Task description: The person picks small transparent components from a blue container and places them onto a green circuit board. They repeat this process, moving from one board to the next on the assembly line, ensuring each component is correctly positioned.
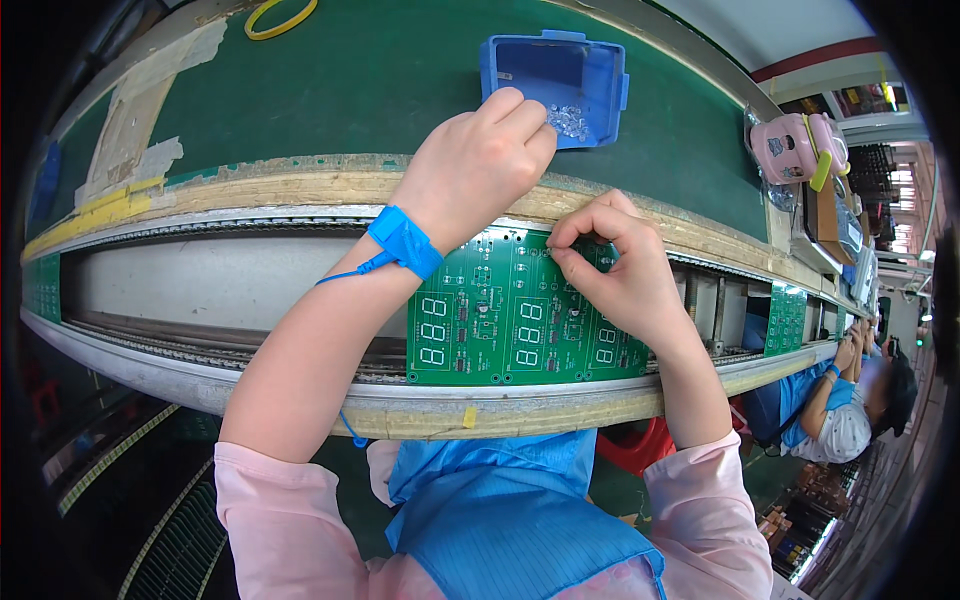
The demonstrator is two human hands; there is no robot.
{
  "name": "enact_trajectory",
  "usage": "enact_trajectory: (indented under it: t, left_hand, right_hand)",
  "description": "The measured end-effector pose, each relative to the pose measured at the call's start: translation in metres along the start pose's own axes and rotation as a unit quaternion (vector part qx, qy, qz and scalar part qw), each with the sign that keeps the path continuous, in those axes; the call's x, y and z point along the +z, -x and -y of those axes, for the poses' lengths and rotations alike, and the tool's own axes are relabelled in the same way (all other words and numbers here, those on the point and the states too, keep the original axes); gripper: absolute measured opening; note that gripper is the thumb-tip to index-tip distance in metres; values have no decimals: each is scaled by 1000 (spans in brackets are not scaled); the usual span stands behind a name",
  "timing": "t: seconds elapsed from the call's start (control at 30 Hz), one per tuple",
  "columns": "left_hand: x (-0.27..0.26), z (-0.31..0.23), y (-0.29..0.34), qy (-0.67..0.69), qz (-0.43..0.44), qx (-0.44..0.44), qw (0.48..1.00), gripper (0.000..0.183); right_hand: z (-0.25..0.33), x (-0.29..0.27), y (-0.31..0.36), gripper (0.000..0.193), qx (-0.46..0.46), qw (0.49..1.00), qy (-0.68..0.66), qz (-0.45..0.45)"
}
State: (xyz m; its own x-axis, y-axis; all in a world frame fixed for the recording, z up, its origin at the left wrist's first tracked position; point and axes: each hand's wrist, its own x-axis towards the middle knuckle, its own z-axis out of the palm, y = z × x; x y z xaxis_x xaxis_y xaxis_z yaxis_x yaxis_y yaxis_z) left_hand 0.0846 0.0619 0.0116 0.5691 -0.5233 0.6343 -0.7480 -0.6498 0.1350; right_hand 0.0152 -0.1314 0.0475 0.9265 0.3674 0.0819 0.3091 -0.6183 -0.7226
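A green circuit board panel with white digit outlines and small parts lies across the conveyor rails in front of me. Over its far right part, my right hand has thumb and forefinger pinched close to the surface; whatever is between them is too small to name. My left hand is curled at the near left corner of a blue plastic bin, its fingertips mostly hidden behind the knuckles. Small clear parts lie in the bin. A blue wrist strap with a cord circles my left wrist.
Other green boards sit on the conveyor at the far left and right. On the green bench are a yellow tape ring and a pink container. A co-worker sits further along on the right.
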Motion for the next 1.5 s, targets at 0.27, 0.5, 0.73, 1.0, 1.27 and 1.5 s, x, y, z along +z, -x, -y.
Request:
enact_trajectory:
  t: [0.27, 0.5, 0.73, 1.0, 1.27, 1.5]
  left_hand:
    - [0, -1, 0, 16, -7, -14, 1000, 30]
    - [-2, -1, -2, 67, -33, 4, 997, 36]
    - [1, -11, -5, 190, -52, 38, 980, 50]
    - [3, -11, -3, 237, -47, 20, 970, 51]
    - [0, -14, -7, 214, -31, 58, 975, 48]
    - [0, -13, -6, 111, -79, 8, 991, 65]
  right_hand:
    - [4, 1, 0, 15, -45, 999, 12, 0]
    - [12, 2, 0, 20, -77, 995, 53, -14]
    - [-12, 1, -10, 24, -34, 985, -53, -162]
    - [-13, 0, -14, 16, -97, 979, 39, -175]
    - [-25, 5, -14, 13, 87, 948, -265, -152]
    - [-18, 2, -18, 11, 126, 956, -231, -133]
